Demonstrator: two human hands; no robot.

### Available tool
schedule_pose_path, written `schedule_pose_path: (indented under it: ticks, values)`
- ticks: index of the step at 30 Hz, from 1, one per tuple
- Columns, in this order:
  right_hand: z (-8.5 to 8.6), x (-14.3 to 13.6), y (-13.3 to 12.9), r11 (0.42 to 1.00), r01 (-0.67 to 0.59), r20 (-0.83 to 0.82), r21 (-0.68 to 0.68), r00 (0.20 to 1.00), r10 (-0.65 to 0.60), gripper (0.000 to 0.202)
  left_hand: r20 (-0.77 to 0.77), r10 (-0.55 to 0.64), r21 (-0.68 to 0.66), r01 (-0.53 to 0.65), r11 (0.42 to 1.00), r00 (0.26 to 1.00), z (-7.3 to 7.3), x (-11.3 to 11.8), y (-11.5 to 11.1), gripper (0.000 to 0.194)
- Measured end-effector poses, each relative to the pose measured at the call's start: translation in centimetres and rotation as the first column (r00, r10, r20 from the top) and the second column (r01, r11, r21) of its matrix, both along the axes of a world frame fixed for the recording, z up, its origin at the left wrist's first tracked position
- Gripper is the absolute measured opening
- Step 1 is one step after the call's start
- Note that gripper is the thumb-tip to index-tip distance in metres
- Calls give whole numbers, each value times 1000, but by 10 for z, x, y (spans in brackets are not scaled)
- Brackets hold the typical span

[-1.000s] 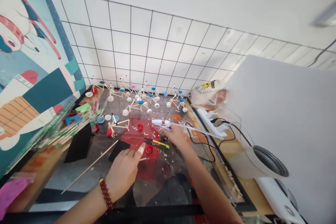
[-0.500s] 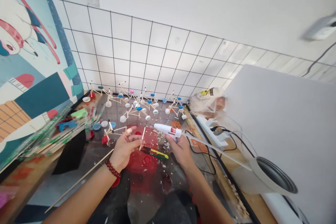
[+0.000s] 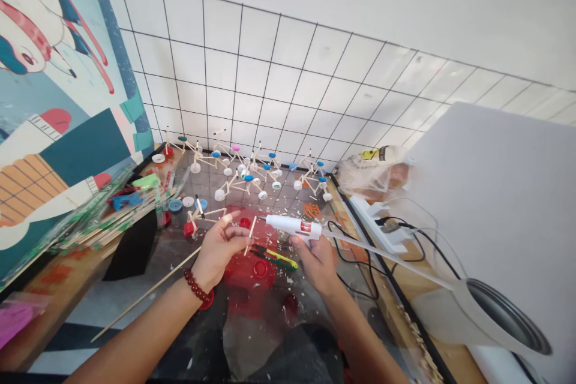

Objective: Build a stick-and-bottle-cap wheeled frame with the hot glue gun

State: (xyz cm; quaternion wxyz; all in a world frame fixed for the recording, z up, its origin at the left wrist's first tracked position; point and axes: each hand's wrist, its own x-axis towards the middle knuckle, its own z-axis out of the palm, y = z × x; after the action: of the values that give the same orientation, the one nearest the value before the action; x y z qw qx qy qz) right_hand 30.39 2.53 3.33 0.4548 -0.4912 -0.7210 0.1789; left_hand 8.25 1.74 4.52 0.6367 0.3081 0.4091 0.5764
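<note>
Between the fingertips of my left hand (image 3: 220, 247) is a short thin wooden stick (image 3: 252, 234), held nearly upright. My right hand (image 3: 317, 261) is wrapped round the handle of a white glue gun (image 3: 292, 227), whose nozzle points left and is at the top of the stick; whether they touch is too small to tell. A long clear glue stick (image 3: 387, 257) runs out of the gun's back. Below, a yellow-green cutter (image 3: 276, 258) lies on the dark table (image 3: 189, 336). Just behind my left hand stands a small stick frame with a red cap (image 3: 189, 228).
Several stick models with blue and white caps (image 3: 247, 179) stand at the back by a wire grid (image 3: 225, 84). Wooden sticks and wrappers (image 3: 99, 222) lie left. At right are a power strip (image 3: 380, 222), black cables, a plastic bag (image 3: 371, 171) and a white roll (image 3: 450, 312).
The glue gun's nozzle has come closer to the top of the small stick. The whole view has shifted, so the table things appear slightly higher and farther right.
</note>
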Motion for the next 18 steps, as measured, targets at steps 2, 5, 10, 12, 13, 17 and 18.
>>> schedule_pose_path:
  ticks: [2, 5, 10, 12, 13, 17, 18]
  values:
    - [0, 0, 0, 1000, 7, 12, 9, 1000, -7, 32, -2, 5, 6, -4, 1000, 1000, -2, 0, 0, 91]
    - [1, 0, 0, 1000, 12, 22, 22, 1000, -12, 31, -3, 15, 16, -15, 1000, 1000, -5, 0, 1, 92]
    - [0, -1, 1, 999, 34, 34, 28, 999, -35, 31, -9, 32, 6, -32, 999, 999, -8, -2, 2, 93]
    - [-1, 0, 2, 999, 44, 32, 31, 998, -45, 31, -18, 29, 2, -29, 1000, 999, -9, -2, 2, 92]
    - [-1, 0, 2, 999, 45, 33, 30, 998, -46, 31, -24, 29, 2, -29, 1000, 999, -9, -2, 2, 91]
    - [-1, 1, 3, 998, 51, 38, 32, 998, -52, 30, -35, 30, 6, -30, 1000, 999, -8, -2, 1, 91]
    - [-1, 1, 3, 998, 51, 38, 35, 998, -52, 30, -34, 30, 8, -30, 1000, 999, -9, -2, 1, 91]
